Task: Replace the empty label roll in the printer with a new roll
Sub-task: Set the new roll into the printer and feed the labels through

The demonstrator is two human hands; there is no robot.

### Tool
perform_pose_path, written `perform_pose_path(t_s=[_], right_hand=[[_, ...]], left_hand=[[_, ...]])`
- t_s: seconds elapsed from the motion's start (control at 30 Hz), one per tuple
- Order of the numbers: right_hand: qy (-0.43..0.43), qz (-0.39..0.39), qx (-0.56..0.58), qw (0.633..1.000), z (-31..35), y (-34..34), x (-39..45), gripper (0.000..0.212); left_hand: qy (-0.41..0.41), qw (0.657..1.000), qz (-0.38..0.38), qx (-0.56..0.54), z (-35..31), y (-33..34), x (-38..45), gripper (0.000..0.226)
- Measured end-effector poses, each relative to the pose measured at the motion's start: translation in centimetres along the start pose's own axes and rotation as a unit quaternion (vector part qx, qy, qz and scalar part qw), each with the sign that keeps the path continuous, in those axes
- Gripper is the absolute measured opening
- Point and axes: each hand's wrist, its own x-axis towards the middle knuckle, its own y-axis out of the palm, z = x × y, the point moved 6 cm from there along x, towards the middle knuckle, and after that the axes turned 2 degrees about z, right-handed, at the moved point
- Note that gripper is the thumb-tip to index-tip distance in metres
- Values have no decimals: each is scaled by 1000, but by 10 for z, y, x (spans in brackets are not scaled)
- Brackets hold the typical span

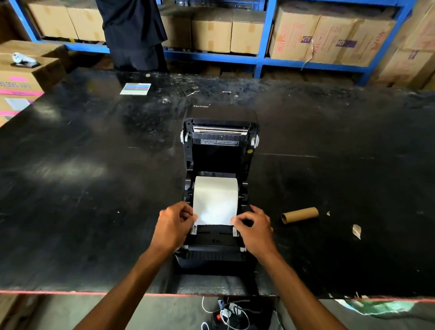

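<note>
A black label printer (221, 242) stands on the black table near its front edge, its lid (219, 142) swung up and back. A new white label roll (215, 195) lies in the printer's bay, with its loose end drawn toward me. My left hand (173, 226) pinches the left corner of that loose end. My right hand (255, 228) pinches the right corner. The empty brown cardboard core (299, 214) lies on its side on the table, to the right of the printer.
A torn paper scrap (356, 231) lies right of the core. A coloured card (135, 89) sits at the table's far side, where a person in dark clothes (132, 30) stands. Blue shelves (267, 36) hold cardboard boxes. Cables (227, 315) hang under the table's front edge.
</note>
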Motion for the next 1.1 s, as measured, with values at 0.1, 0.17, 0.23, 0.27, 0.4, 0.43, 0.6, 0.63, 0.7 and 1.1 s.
perform_pose_path(t_s=[0.1,0.17,0.23,0.27,0.4,0.43,0.6,0.63,0.7,1.1], right_hand=[[13,4,-12,1000,-6,1,0,9],[16,6,-16,1000,-7,2,1,10],[14,9,-21,1000,-8,2,3,10],[12,10,-25,1000,-8,2,3,10],[9,3,-32,999,-8,4,4,9],[9,3,-33,999,-7,4,4,9],[16,35,-53,998,-6,2,8,9],[17,44,-54,997,-6,1,9,10],[11,57,-52,997,-6,1,12,14],[40,84,5,996,-8,0,14,13]], left_hand=[[-5,1000,8,21,4,3,-3,24],[1,999,19,34,3,4,-3,28],[13,998,29,56,0,6,-2,29],[20,997,30,70,-2,6,-1,28],[34,995,20,94,-4,5,1,27],[34,995,19,89,-3,5,1,28],[16,999,39,32,5,4,2,33],[13,999,38,26,5,4,2,33],[6,999,36,19,6,4,2,31],[-62,993,63,-74,9,7,10,31]])
